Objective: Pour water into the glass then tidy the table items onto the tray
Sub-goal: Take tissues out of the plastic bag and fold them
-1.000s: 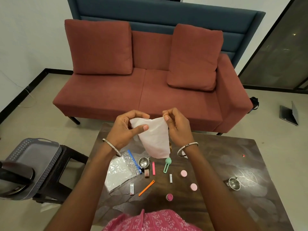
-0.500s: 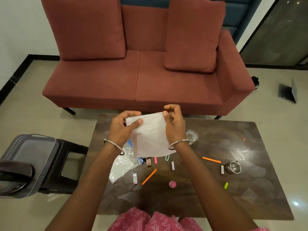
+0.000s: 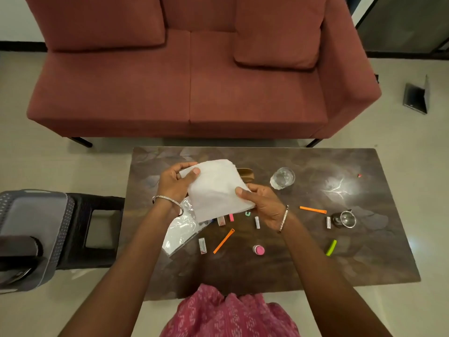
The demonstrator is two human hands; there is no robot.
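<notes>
Dark marbled desk [image 3: 364, 251] is pretty cluttered, red sofa [image 3: 170, 93] right behind it, pale floor [image 3: 73, 156]. Fingers of the left hand [image 3: 173, 184] and right hand [image 3: 264, 203] both pinch a white napkin [image 3: 213, 188].

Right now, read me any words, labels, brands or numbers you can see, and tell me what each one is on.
No text is readable anywhere.
Pink-marked sachet, beside the orange clip: print too blurred to read.
Second sachet, beside the steel cup: too small to read.
Held napkin: blank on the visible side.
</notes>
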